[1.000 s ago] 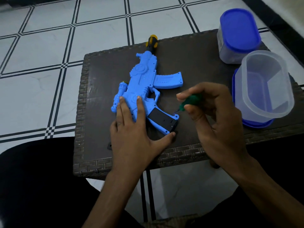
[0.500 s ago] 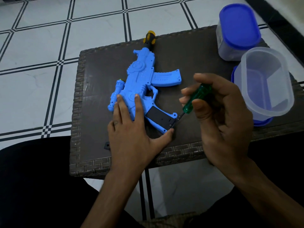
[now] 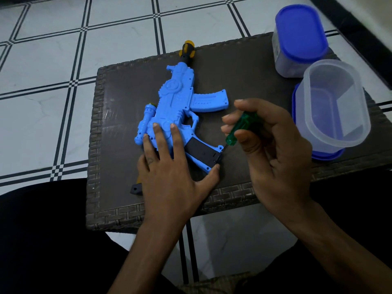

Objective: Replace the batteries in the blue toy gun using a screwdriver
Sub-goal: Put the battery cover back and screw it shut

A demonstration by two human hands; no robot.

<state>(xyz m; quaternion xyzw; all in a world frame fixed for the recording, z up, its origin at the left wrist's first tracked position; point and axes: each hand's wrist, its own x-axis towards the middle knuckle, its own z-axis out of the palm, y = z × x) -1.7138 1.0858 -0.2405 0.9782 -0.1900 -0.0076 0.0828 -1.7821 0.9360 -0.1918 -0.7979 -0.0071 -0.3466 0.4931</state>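
Left hand [image 3: 167, 166] flat on blue toy gun [image 3: 180, 107], right hand [image 3: 269, 145] gripping green screwdriver [image 3: 239, 128], black battery cover [image 3: 201, 150] on grip

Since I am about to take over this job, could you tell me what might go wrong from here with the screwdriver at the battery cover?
1. The green screwdriver meets the black battery cover at a slant, so its tip may slip off the screw.
2. The left hand only presses flat on the blue toy gun, thumb near the tip; a slip could jab it.
3. A loosened screw might roll off the table edge onto the floor.
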